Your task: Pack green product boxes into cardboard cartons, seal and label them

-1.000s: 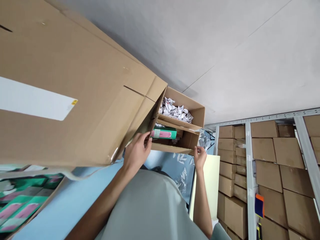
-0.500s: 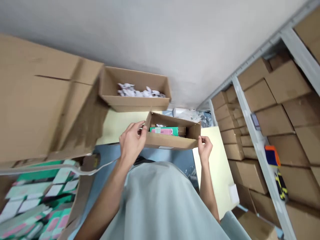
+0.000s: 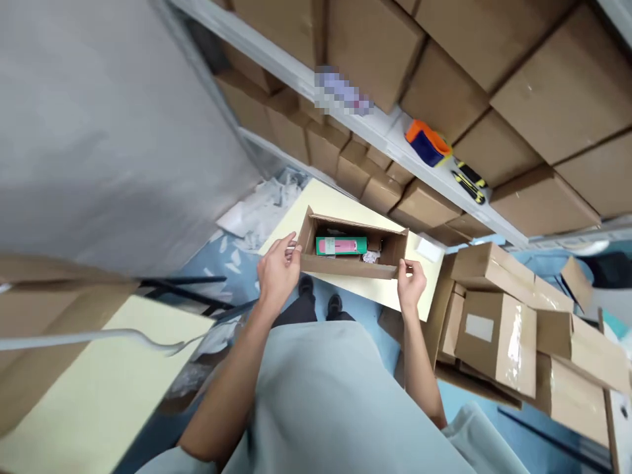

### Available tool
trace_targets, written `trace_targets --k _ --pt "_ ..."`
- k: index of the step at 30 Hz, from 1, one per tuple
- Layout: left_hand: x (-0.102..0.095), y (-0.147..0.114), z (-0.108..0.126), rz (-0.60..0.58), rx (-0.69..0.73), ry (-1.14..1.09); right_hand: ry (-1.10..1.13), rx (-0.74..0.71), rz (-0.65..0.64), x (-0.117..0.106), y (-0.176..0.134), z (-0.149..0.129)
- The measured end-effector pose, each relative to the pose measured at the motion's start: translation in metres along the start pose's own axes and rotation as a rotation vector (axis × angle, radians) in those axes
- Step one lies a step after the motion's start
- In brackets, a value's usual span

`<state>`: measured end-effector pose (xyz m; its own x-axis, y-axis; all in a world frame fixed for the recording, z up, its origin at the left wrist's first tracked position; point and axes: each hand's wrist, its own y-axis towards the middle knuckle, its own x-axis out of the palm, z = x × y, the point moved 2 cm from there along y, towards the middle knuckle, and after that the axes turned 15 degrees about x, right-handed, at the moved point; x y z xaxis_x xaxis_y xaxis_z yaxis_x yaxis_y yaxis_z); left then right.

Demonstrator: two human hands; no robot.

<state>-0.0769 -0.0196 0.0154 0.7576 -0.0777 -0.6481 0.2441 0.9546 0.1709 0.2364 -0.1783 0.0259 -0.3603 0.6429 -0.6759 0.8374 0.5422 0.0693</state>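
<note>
A long, open cardboard box [image 3: 348, 266] is held level in front of me, over or on the pale yellow table [image 3: 301, 204]. My left hand [image 3: 279, 273] grips its left end, fingers curled at the corner; something small and whitish shows by the fingertips, too small to name. On the right, my right hand [image 3: 411, 286] pinches the box's near right corner between thumb and fingers. Inside lies a green and pink package [image 3: 345, 246] with a pale label. Beside it sits a bit of crumpled printed paper [image 3: 370, 257].
Shelves stacked with cardboard boxes [image 3: 444, 99] run along the far side. Their ledge holds an orange and blue item [image 3: 428, 142] and yellow-black cutters [image 3: 469, 181]. More cartons [image 3: 498, 336] stand at right. A second yellow tabletop [image 3: 113, 388] lies left, crossed by a grey cable [image 3: 99, 334].
My body and view have turned right, carrying the open box from the gap between the tables to the right-hand yellow table. Both hands keep hold of the box.
</note>
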Motion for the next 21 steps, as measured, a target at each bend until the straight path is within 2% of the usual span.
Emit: trace_targets --k 3,6,11,16,21 --pt "0.029 0.034 0.008 -0.124 0.096 -0.007 -0.048 0.083 0.084 -0.003 0.006 0.018" --pt "0.050 0.062 0.013 -0.191 0.172 -0.031 -0.075 0.164 0.160 0.000 0.014 0.026" --pt "0.066 0.092 0.014 -0.221 0.240 -0.076 -0.078 0.205 0.172 0.008 0.021 0.027" --pt "0.062 0.086 0.009 -0.234 0.412 -0.138 -0.125 0.221 0.134 0.004 0.027 0.024" --pt "0.056 0.068 0.008 -0.266 0.563 -0.092 -0.254 0.050 0.072 -0.004 0.067 0.010"
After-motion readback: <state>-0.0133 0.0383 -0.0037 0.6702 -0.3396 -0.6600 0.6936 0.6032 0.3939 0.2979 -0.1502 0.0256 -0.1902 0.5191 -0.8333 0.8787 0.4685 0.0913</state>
